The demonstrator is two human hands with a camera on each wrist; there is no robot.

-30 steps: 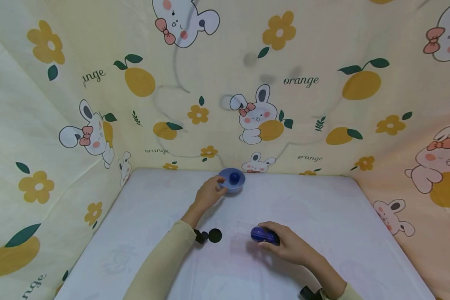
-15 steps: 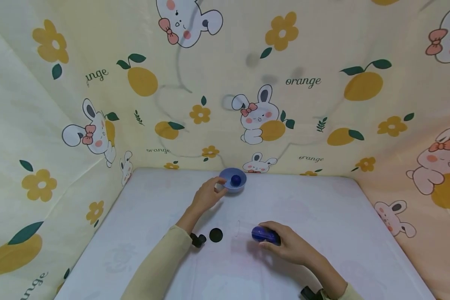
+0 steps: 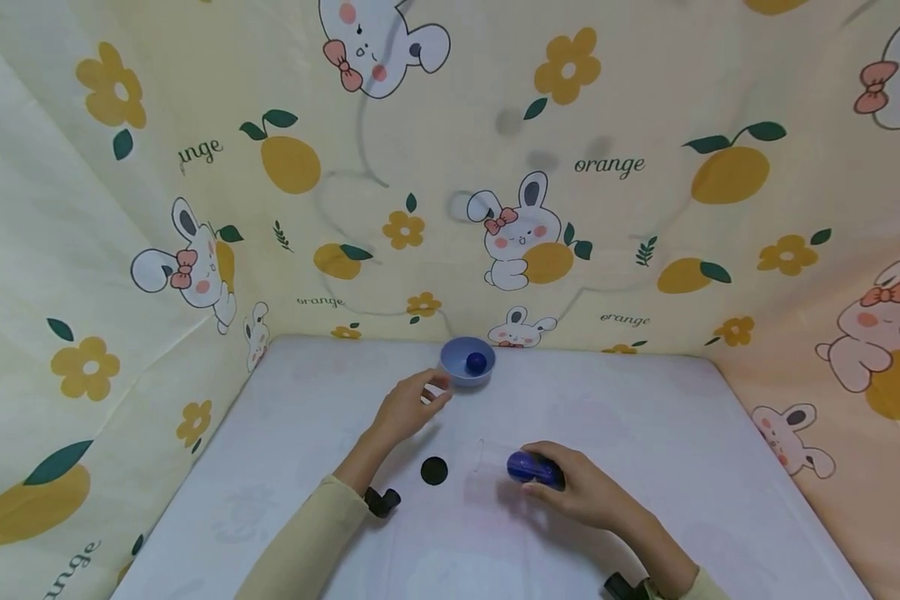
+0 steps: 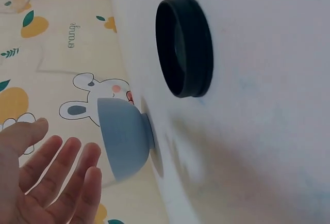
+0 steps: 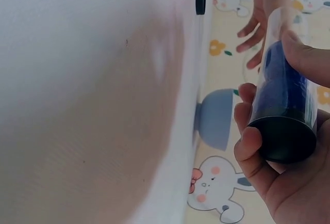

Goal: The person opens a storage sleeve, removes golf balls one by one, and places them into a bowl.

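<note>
My right hand (image 3: 581,490) grips a clear tube (image 5: 281,87) with a black end cap, tilted above the table. Dark blue contents (image 3: 532,468) fill the part of the tube near the cap. Beside the near left side of a light blue bowl (image 3: 457,381) is my left hand (image 3: 407,406), fingers relaxed and loosely bent, holding nothing. A dark blue ball (image 3: 476,362) lies inside the bowl. In the left wrist view, the fingers (image 4: 64,157) spread apart just in front of the bowl. A round black lid (image 3: 434,471) rests on the table between the hands, its hollow side visible.
A white cloth covers the table (image 3: 630,417). Its far edge meets a curtain (image 3: 420,167) printed with rabbits and oranges, which also hangs at both sides. Small black cameras sit at the left wrist (image 3: 382,502) and right wrist (image 3: 622,586).
My left hand has drawn back from the bowl's rim, toward the near left, with nothing in it. The right hand keeps the tube in about the same place.
</note>
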